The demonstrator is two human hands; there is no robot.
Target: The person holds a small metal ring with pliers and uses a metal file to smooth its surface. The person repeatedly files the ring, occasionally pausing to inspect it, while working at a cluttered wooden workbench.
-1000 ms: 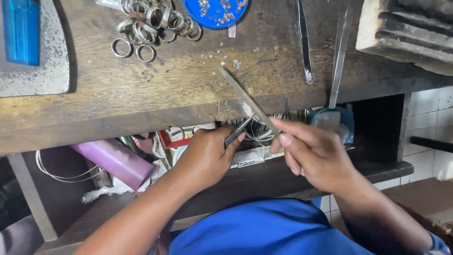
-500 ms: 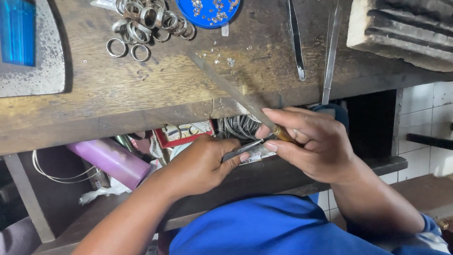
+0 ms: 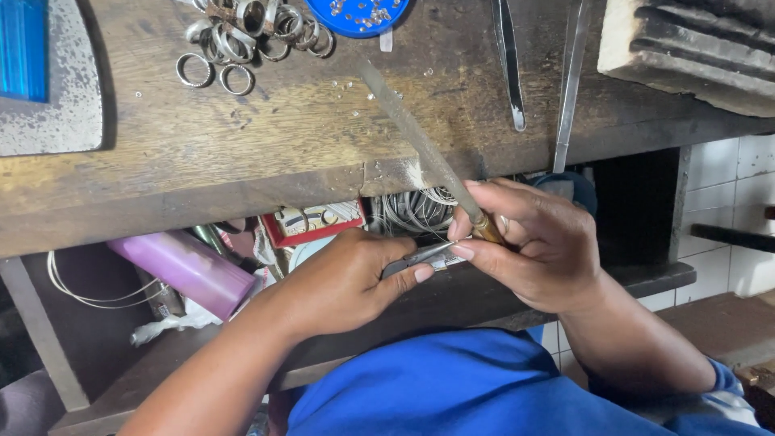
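Scarred wood makes up the surface across the top half of the frame, with loose metal rings at upper left, a blue dish at top centre and tweezers to its right. Below its edge, the left hand at centre pinches small dark pliers. The right hand, just beside it, grips the handle of a long file that slants up over the wood. A purple tube lies on the shelf at lower left.
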